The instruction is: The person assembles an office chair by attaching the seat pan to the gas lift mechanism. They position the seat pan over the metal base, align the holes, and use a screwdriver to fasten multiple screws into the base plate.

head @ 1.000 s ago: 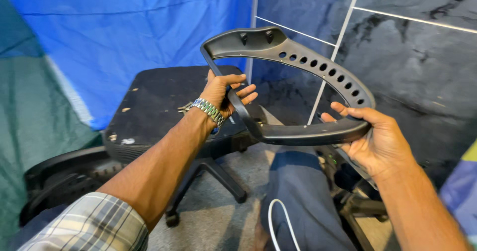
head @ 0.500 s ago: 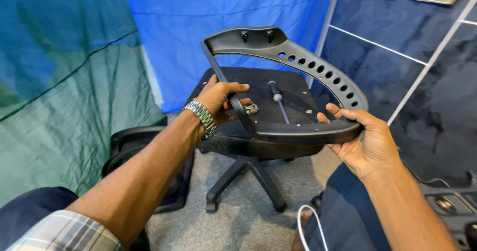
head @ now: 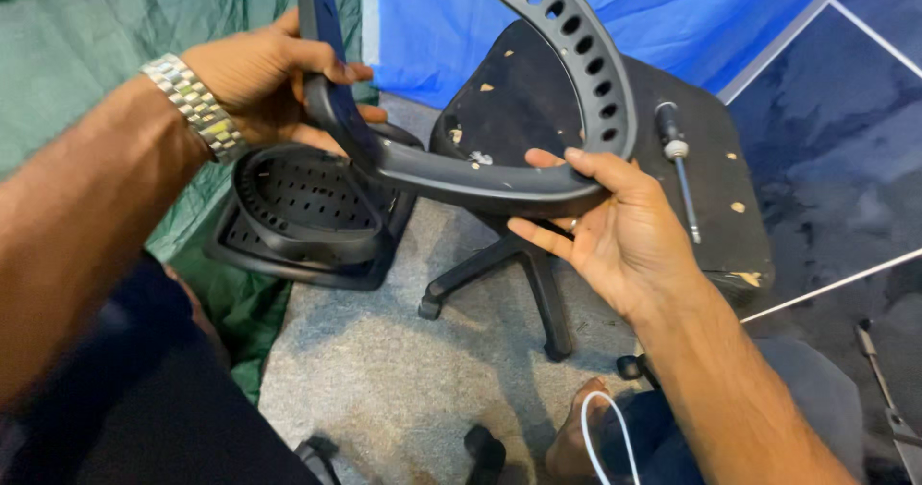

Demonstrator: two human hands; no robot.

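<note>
1. Grey carpet floor (head: 403,370) lies below us, with green netting (head: 86,14) at the left and a blue sheet (head: 451,14) behind.
2. We hold a curved black plastic frame (head: 461,173) with a row of oval holes along its arc, raised above the chair seat (head: 576,110).
3. Our left hand (head: 269,82), with a metal wristwatch (head: 192,106) on the wrist, has its fingers closed around the frame's left bend.
4. Our right hand (head: 615,230) supports the frame's lower bar from beneath, fingers curled onto it.
5. We see a screwdriver (head: 677,163) lying on the worn black seat, just right of the frame.
6. Another perforated black chair part (head: 307,211) rests on the floor under our left hand.
</note>
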